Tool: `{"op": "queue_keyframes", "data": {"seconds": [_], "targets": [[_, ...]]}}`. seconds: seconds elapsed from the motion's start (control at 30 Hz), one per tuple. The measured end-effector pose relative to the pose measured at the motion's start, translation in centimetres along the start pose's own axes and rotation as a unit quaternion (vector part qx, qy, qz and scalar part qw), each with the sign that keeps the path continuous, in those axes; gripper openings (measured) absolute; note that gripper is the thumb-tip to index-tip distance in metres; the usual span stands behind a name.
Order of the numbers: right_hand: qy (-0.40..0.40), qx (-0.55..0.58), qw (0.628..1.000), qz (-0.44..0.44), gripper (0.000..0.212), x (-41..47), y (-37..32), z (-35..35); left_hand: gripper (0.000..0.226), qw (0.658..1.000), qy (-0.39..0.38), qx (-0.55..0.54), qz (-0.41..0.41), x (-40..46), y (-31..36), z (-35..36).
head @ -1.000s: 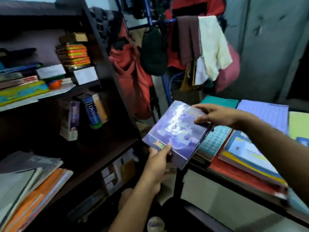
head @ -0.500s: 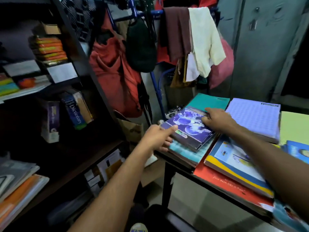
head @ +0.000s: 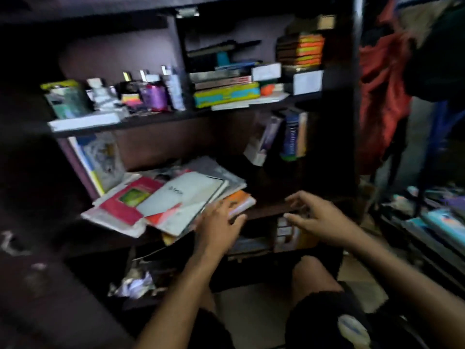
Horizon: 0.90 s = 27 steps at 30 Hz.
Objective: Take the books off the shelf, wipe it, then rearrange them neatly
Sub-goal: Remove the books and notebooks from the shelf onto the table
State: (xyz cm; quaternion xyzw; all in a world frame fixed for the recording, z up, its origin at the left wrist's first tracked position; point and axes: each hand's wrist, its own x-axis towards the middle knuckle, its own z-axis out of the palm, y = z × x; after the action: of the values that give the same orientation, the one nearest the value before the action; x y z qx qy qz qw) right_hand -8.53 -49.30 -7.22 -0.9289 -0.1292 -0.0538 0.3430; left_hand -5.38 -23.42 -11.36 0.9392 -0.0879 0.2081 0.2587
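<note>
Both hands have left the table's book stack and swung back to the shelf (head: 266, 210). Left hand (head: 220, 226) rests spread fingers on the right end of the loose book pile (head: 166, 200) on the middle shelf; right hand (head: 319, 217) hovers just right of the pile, fingers loosely spread, holding nothing. Task looks early-to-mid — some books already sit on the table (head: 432, 227), right of the shelf. Still shelved: pile, upright dictionary (head: 292, 137), upper-shelf books (head: 226, 93) and bottles (head: 151, 91) — no wiping yet.

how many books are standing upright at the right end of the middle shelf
2: a blue dictionary near the right wall and a slimmer purple book leaning just left of it. Blur and shadow may hide others.
</note>
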Motion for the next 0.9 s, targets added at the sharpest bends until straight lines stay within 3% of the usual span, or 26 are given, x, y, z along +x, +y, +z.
{"op": "queue_keyframes", "data": {"seconds": [0.07, 0.13, 0.23, 0.4, 0.5, 0.57, 0.67, 0.77, 0.9], "targets": [[-0.021, 0.006, 1.0, -0.013, 0.044, 3.0, -2.0, 4.6, 0.058, 0.99, 0.087, 0.106, -0.041, -1.8, -5.9, -2.6], [-0.032, -0.035, 0.999, -0.025, 0.056, 5.2, -3.0, 7.7, 0.065, 0.982, 0.11, 0.122, -0.092, -3.4, -10.0, -3.5], [-0.037, -0.101, 0.994, -0.021, 0.076, 7.2, -3.7, 11.4, 0.074, 0.989, 0.091, 0.09, -0.071, -5.6, -13.6, -2.0], [0.036, -0.101, 0.994, -0.012, 0.084, 9.0, -4.2, 13.5, 0.066, 0.979, 0.201, 0.003, -0.046, -5.7, -13.6, -0.5], [0.0, -0.095, 0.995, 0.036, 0.087, 10.4, -3.9, 13.3, 0.061, 0.968, 0.237, -0.045, -0.064, -5.8, -13.7, -1.4], [-0.02, -0.13, 0.99, 0.041, 0.078, 10.7, -3.5, 13.2, 0.054, 0.96, 0.25, -0.064, -0.11, -5.8, -13.2, -2.0], [-0.004, -0.129, 0.991, 0.022, 0.069, 10.3, -3.0, 13.0, 0.043, 0.953, 0.251, -0.107, -0.131, -5.5, -12.2, -1.9], [0.023, -0.134, 0.991, -0.002, 0.07, 9.4, -2.6, 13.7, 0.03, 0.965, 0.222, -0.114, -0.076, -5.5, -11.8, -0.5], [0.049, -0.176, 0.983, -0.014, 0.077, 8.9, -2.7, 14.6, 0.055, 0.988, 0.143, -0.063, -0.018, -5.6, -11.0, 1.0]]}}
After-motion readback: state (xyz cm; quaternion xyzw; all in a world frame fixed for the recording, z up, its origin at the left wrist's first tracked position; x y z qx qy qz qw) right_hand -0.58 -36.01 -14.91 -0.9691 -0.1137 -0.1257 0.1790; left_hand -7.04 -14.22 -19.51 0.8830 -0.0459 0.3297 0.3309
